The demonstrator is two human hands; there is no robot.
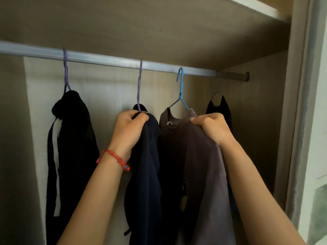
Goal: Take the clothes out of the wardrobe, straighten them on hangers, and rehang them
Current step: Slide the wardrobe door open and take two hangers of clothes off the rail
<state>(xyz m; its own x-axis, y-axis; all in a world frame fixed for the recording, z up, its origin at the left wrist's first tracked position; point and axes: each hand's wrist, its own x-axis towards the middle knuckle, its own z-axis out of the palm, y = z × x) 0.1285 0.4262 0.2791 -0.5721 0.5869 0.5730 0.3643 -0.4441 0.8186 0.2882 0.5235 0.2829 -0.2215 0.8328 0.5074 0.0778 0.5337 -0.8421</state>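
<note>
Brown-grey cotton bunches under the fingers [200,119] of the right hand [212,129], which are clenched on the shoulder of a faded T-shirt [198,165], seemingly to steady it or draw the cloth square on its blue wire hanger [180,92]. That hanger's hook sits right at the wardrobe rail [106,59], though whether it bears on the rail or is lifted just clear cannot be told. The left hand [130,129], with a red bead bracelet [113,159] at the wrist, has its fingers curled tight on the top of a dark navy garment [146,174] just below the neck of a purple hanger [139,85], which is hooked over the rail; gripping so high probably gives control of garment and hanger together. The T-shirt hangs lopsided, its collar slumped to one side with a small pale tag showing, the body falling in long soft folds. The navy piece is heavier and crumpled into a narrow column. Both hang side by side in the middle of the rail, touching. Further left a black garment [70,147] droops from another purple hanger [65,71]; at the far right a black top [221,110] hangs near the wardrobe's side wall [256,121].
</note>
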